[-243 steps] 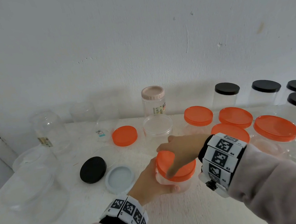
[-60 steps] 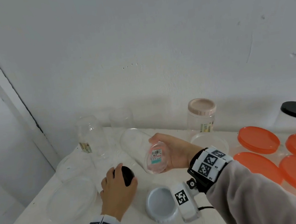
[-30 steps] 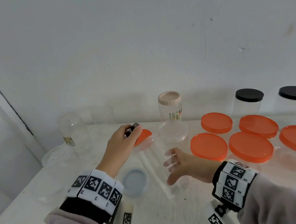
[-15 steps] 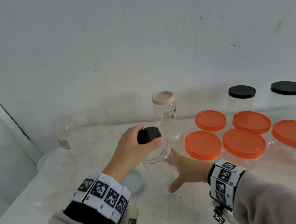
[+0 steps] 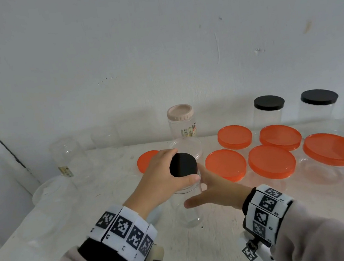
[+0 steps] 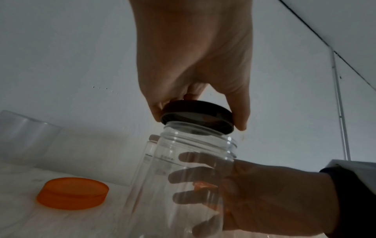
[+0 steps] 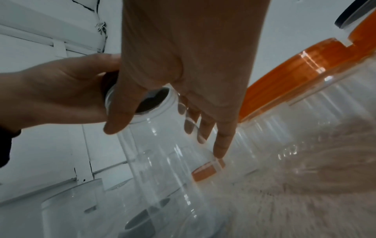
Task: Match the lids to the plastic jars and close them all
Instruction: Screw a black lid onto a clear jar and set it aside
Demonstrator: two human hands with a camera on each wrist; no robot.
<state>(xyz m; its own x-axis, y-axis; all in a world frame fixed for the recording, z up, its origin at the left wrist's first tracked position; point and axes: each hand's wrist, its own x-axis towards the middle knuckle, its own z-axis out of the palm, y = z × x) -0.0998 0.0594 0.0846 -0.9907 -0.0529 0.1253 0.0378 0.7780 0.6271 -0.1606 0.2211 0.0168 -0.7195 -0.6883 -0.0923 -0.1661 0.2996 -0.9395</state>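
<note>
Black lid [image 5: 183, 164] tilted on clear jar [image 5: 187, 205] rim, left hand [image 5: 161, 175] gripping, right hand [image 5: 216, 192] steadying

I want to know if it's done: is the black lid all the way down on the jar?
No, in the left wrist view the black lid sits tilted on the clear jar, whose threads show bare below it.

Lid [image 5: 183, 167] on jar [image 5: 187, 202] mouth; loose lid [image 5: 146, 161] behind-left; capped jars [image 5: 271, 161] right.

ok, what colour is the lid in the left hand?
Black. The lid sits on the clear jar's mouth, gripped by the left hand; clearest in the head view.
</note>
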